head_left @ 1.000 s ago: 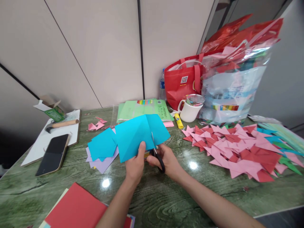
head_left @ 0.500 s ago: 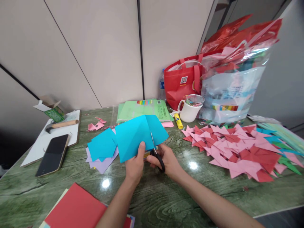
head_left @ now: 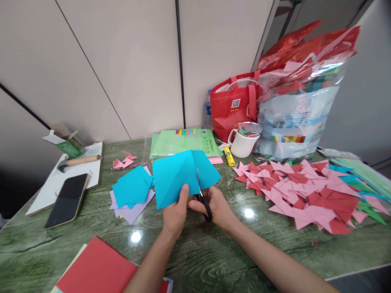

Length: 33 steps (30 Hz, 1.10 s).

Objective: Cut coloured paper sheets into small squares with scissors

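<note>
A creased sheet of blue paper [head_left: 174,177] is pinched at its lower edge by my left hand [head_left: 177,211], thumb on top. My right hand [head_left: 218,207] is closed round the black handles of a pair of scissors [head_left: 206,207]. The blades lie in a cut running up from the sheet's near edge, and a flap of the paper stands to their right. Left of the held sheet, blue paper pieces [head_left: 131,187] rest on purple paper [head_left: 134,213]. Some fingers of both hands are hidden under the paper and handles.
Folded pink and red paper pieces [head_left: 305,191] spread at the right. Behind stand a white mug [head_left: 241,144], a red bag [head_left: 226,110] and a clear plastic bag [head_left: 299,118]. A phone [head_left: 67,199] and a hammer [head_left: 79,160] lie left; red paper [head_left: 97,268] lies in front.
The blue sheet and both hands have shifted slightly to the right. The scissors remain in the cut, their blades a little farther right.
</note>
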{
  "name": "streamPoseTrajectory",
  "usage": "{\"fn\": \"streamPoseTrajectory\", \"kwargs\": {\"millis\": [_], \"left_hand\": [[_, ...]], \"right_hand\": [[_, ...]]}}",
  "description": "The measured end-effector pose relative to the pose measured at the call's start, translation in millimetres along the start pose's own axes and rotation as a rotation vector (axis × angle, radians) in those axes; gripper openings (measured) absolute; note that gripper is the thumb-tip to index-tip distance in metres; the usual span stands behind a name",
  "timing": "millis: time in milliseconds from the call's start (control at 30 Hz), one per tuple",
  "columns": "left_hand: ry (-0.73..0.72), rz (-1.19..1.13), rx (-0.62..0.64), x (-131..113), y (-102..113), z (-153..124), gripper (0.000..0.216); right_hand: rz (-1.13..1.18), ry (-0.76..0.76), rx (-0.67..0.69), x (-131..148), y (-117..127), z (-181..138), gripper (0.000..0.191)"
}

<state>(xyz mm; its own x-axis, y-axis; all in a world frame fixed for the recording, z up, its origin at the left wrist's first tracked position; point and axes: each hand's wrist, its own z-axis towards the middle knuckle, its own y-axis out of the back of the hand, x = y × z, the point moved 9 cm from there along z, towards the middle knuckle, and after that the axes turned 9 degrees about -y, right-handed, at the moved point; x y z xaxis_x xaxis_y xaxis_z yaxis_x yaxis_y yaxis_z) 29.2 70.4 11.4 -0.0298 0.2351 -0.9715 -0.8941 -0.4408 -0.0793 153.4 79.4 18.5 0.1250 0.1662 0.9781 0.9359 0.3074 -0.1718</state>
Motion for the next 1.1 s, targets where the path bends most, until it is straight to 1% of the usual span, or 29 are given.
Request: {"fn": "streamPoseTrajectory", "kwargs": {"millis": [167,333,500,633,867,1100], "left_hand": [[-0.008,-0.016,0.032,-1.7,-4.0,0.1,0.042],[-0.026,-0.049,0.039,-1.0,-4.7,-0.1,0.044],[-0.026,-0.049,0.040,-2.4,-5.4,-0.7,0.043],[-0.040,-0.071,0.038,-3.6,-6.3,-0.9,0.044],[-0.010,-0.082,0.020,-0.9,-6.0,-1.5,0.044],[0.022,-0.070,0.006,-0.4,-5.4,-2.9,0.051]], "right_hand": [[-0.023,-0.011,-0.035,1.3,1.8,-0.8,0.043],[0.019,-0.040,-0.070,0.5,4.2,-1.1,0.040],[0.085,-0.046,-0.063,-2.0,3.6,-1.2,0.041],[0.073,-0.059,-0.070,-1.7,3.9,-1.9,0.039],[0.024,-0.060,-0.086,0.5,5.1,-2.4,0.039],[0.012,-0.080,-0.121,-0.8,7.3,-3.1,0.034]]}}
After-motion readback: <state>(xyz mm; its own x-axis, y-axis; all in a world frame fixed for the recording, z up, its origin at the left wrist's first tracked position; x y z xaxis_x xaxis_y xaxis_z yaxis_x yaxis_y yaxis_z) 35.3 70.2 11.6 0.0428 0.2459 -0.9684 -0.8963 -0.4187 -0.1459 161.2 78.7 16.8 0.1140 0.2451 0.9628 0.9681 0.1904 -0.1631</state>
